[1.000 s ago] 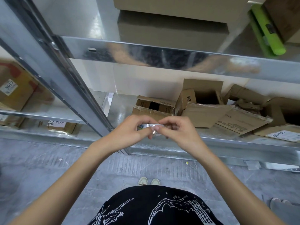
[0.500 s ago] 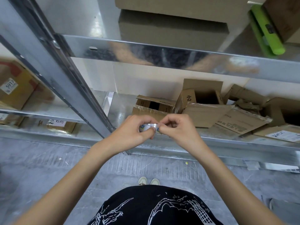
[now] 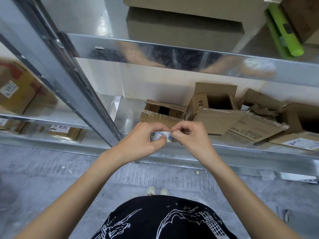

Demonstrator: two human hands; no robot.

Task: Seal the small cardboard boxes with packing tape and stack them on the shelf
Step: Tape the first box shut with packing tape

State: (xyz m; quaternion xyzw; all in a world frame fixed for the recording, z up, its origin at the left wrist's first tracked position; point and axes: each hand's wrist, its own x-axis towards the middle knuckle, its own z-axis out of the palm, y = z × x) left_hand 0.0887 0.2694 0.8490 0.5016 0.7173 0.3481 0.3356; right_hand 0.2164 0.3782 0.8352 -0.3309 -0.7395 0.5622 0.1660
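Observation:
My left hand (image 3: 143, 140) grips a small white tape roll (image 3: 161, 136) with blue print, held in front of the lower shelf edge. My right hand (image 3: 191, 137) pinches the roll's right end with thumb and fingertips. Most of the roll is hidden by my fingers. Just behind my hands, a small open cardboard box (image 3: 162, 112) sits on the metal shelf (image 3: 127, 118). To its right lies a second open box (image 3: 215, 104) marked with black writing, tipped against flattened cardboard.
Several crumpled and open boxes (image 3: 293, 121) crowd the shelf's right side. A slanted metal upright (image 3: 74, 80) runs down the left. The upper shelf carries large boxes (image 3: 184, 26) and a green tool (image 3: 283, 30). Labelled boxes (image 3: 15, 90) fill the left bay. Grey floor lies below.
Both hands stayed in place in front of the shelf. The fingers have shifted on the roll, with the right hand now picking at its end closer to the left thumb.

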